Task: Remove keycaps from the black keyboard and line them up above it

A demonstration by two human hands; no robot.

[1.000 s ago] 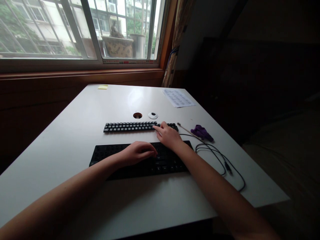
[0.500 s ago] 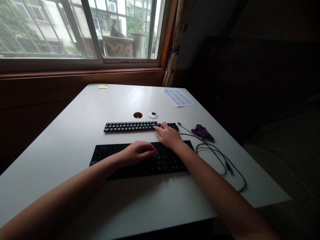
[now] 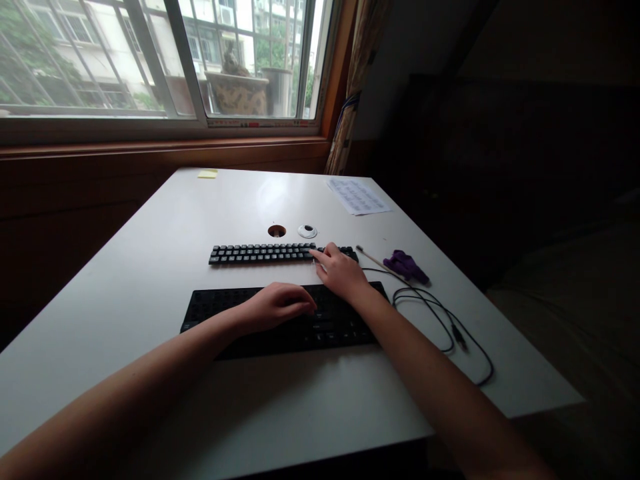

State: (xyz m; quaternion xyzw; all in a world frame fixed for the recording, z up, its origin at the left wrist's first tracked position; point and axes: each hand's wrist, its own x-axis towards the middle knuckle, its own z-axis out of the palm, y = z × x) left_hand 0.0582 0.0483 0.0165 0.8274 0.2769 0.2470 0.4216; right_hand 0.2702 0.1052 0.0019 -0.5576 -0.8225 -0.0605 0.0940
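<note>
My left hand (image 3: 277,305) hovers over or rests on a black keyboard (image 3: 205,300); its fingers curl down with the tips close together. Whatever those fingertips hold, if anything, is hidden. Farther back, black keycaps (image 3: 260,253) lie in tight rows on the white desk. My right hand (image 3: 341,272) reaches across the keyboard to the right part of these rows. Its index finger stretches out onto the keycaps, and the thumb is apart from it. Under the right hand, a small pale glint by the fingers is too tiny to name.
On the right of the desk (image 3: 125,280) are a purple cloth (image 3: 406,266), a thin brush-like stick (image 3: 373,257) and a looped black USB cable (image 3: 483,353). Printed sheets (image 3: 360,197), a yellow sticky note (image 3: 207,174), a round hole (image 3: 277,231) and a white cap (image 3: 307,231) are farther back.
Almost nothing differs. Both hands keep the same pose, and the whole view has shifted very slightly.
</note>
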